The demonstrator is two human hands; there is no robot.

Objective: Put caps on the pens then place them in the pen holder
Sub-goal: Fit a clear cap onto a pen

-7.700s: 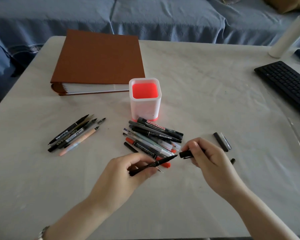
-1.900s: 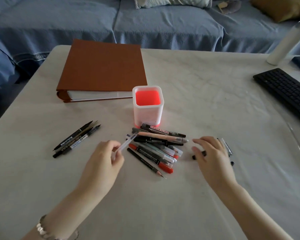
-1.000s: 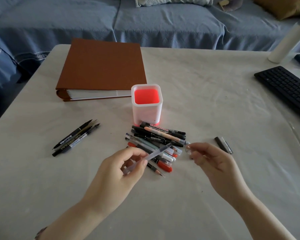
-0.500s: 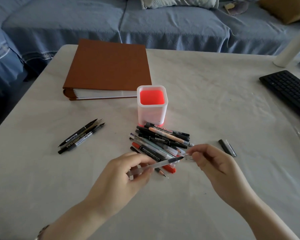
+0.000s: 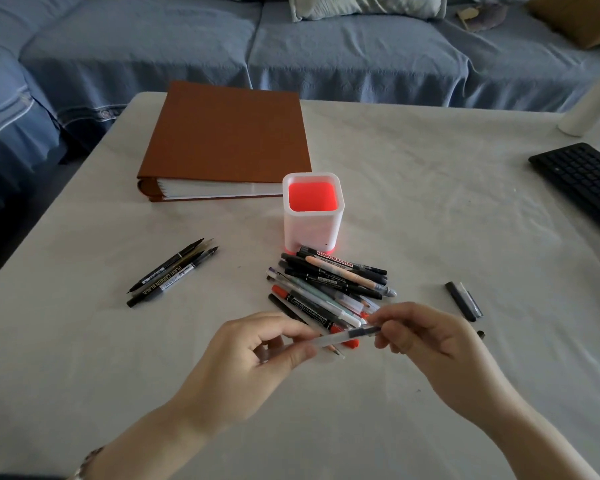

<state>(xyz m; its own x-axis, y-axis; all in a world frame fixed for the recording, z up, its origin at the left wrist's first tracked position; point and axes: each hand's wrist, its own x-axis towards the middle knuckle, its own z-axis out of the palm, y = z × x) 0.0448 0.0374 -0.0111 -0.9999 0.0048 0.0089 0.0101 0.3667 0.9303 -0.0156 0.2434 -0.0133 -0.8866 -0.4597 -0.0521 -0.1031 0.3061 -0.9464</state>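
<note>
My left hand point(image 5: 253, 355) pinches the rear of a translucent white pen point(image 5: 336, 337) held nearly level above the table. My right hand point(image 5: 426, 344) grips the pen's front end, where a clear cap sits over the dark tip. Behind them lies a pile of pens point(image 5: 329, 285). A white pen holder point(image 5: 312, 213) with a red inside stands upright just beyond the pile and holds nothing. Three uncapped black pens point(image 5: 174, 271) lie to the left. Loose caps point(image 5: 463, 301) lie to the right.
A brown binder point(image 5: 229, 140) lies at the back left of the table. A black keyboard point(image 5: 586, 181) is at the right edge, with a white cylinder point(image 5: 589, 102) behind it. A blue sofa point(image 5: 291, 46) runs beyond the table's far edge.
My left hand lifted the translucent pen from the left side and brought it to the middle. My right hand picked up a clear cap and has moved it onto the pen's tip.
</note>
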